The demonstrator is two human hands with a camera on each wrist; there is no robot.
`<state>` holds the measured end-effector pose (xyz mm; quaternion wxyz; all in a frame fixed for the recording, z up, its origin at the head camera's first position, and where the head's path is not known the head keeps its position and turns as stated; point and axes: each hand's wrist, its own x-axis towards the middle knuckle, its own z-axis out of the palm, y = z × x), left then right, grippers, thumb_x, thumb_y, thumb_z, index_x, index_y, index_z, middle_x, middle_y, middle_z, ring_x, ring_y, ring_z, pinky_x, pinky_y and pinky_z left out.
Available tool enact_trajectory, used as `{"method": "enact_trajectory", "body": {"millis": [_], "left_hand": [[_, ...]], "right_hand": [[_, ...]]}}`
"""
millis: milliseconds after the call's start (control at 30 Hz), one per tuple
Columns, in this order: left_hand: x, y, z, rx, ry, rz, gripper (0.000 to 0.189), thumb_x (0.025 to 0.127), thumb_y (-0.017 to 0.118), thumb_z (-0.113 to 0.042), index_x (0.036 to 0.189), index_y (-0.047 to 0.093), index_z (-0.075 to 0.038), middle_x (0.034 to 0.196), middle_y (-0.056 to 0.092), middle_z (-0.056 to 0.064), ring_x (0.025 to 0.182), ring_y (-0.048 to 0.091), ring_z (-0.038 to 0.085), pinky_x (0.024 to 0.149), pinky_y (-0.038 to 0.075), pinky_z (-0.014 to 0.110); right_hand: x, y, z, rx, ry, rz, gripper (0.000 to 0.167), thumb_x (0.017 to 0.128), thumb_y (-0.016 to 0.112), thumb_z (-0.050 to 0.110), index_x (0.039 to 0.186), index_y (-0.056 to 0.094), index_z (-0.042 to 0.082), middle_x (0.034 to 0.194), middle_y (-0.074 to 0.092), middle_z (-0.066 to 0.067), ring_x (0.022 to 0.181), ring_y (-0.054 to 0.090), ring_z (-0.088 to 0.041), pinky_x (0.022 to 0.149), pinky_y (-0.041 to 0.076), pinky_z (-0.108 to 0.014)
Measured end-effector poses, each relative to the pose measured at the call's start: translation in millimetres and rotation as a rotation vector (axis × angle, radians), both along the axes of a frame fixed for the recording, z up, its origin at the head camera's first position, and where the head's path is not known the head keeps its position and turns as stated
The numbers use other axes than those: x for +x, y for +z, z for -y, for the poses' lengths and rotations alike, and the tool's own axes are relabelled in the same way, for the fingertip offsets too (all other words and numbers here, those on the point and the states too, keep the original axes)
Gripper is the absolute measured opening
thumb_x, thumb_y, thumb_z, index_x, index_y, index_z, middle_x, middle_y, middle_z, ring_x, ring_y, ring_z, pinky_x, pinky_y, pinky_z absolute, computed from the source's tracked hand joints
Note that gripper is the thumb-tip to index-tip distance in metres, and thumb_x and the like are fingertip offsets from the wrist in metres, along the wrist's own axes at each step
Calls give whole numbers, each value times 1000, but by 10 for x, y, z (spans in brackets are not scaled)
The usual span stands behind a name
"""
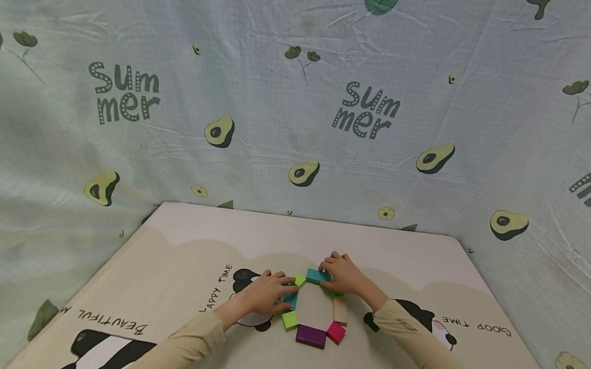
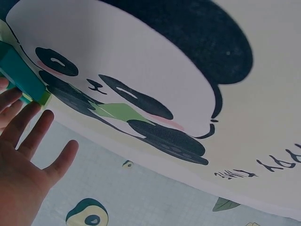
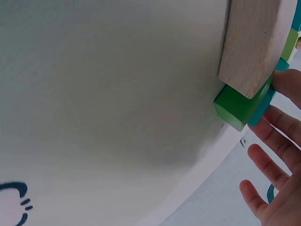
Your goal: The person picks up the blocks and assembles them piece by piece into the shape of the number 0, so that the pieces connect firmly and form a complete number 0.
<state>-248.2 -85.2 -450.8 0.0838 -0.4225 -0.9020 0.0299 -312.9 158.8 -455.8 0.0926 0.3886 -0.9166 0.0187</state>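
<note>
While right hand (image 1: 343,276) touches it, teal block (image 1: 318,276) lies crosswise, left-right.

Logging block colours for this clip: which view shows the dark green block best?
The right wrist view: the green block fills the frame edge, tucked under the natural wood block. The head view shows only a sliver beneath the right hand. The left wrist view misses it.

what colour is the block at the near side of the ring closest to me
Dark purple block, clearest in the head view.
</note>
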Motion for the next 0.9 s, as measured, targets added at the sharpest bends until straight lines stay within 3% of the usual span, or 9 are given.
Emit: {"method": "enact_trajectory", "body": {"millis": [900], "left_hand": [[-1, -3, 3, 16, -2, 4, 43, 87, 51, -41, 123, 54, -20, 126, 54, 3, 109, 51, 18, 78, 43, 38]], "right_hand": [[35, -16, -17, 5, -21, 24, 32, 78, 64, 36, 102, 61, 15, 85, 58, 3, 86, 46, -15, 76, 37, -40]]}}
